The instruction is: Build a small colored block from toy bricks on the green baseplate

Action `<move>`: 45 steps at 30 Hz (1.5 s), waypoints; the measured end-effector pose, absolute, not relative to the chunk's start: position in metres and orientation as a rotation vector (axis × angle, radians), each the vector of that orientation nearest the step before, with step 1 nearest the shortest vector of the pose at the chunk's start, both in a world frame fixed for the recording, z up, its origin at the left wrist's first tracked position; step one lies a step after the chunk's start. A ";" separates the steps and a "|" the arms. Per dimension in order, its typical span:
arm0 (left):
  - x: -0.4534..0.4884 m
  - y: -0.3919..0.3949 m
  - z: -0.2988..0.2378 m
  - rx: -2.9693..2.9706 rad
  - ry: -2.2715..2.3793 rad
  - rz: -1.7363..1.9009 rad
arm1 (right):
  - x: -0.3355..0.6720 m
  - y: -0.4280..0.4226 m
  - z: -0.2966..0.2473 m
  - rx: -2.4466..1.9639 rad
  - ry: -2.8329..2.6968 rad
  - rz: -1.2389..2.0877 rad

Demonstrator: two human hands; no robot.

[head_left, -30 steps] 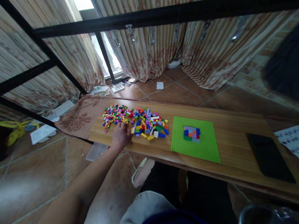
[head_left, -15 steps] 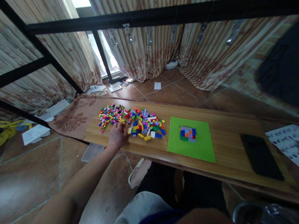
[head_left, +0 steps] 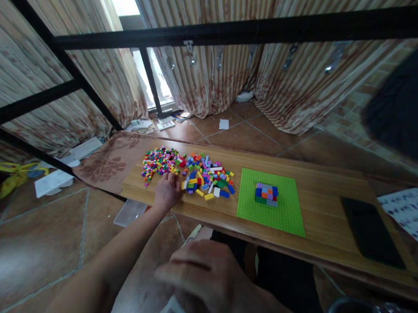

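Observation:
My left hand rests on the wooden board at the near edge of the loose toy bricks, its fingers curled down; whatever they hold is hidden. Beside it lie the small mixed bricks on the left and the larger bricks on the right. My right hand hovers close to the camera above my lap, apart from the board and smeared by motion, so its grip is unclear. On the green baseplate sits a small block of joined bricks in blue, orange, purple and other colours.
The wooden board carries a dark phone-like slab at its right. A printed sheet lies beyond that. Below the board's near left edge is a clear plastic tray. A black metal rail crosses in front of the curtains.
My right hand has risen into view from the bottom edge, over my lap. My left hand stays by the bricks with its fingers curled. The whole view has shifted slightly.

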State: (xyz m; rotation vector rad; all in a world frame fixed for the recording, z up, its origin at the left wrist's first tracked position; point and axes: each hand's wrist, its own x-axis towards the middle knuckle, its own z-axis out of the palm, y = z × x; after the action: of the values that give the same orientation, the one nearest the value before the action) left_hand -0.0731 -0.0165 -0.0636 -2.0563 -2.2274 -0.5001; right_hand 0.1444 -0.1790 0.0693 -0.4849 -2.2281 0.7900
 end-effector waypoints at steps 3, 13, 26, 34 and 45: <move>-0.073 -0.017 -0.064 -2.054 -2.222 -0.503 | 0.141 -0.150 0.030 -0.871 -2.084 0.817; -0.074 -0.016 -0.065 -2.063 -2.196 -0.539 | 0.150 -0.088 -0.036 -1.437 -2.123 0.492; -0.075 -0.017 -0.064 -2.053 -2.200 -0.524 | 0.136 -0.073 -0.039 -1.603 -2.304 0.297; -0.076 -0.015 -0.064 -2.052 -2.185 -0.518 | 0.152 -0.086 -0.040 -1.762 -2.194 0.341; -0.074 -0.015 -0.061 -2.038 -2.205 -0.452 | 0.179 -0.089 -0.029 -1.591 -2.418 0.551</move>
State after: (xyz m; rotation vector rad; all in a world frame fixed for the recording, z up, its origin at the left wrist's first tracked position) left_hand -0.0745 -0.0152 -0.0614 -2.0376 -2.2048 -0.4517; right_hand 0.1789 -0.0886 -0.0287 -1.5913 -2.4179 0.5515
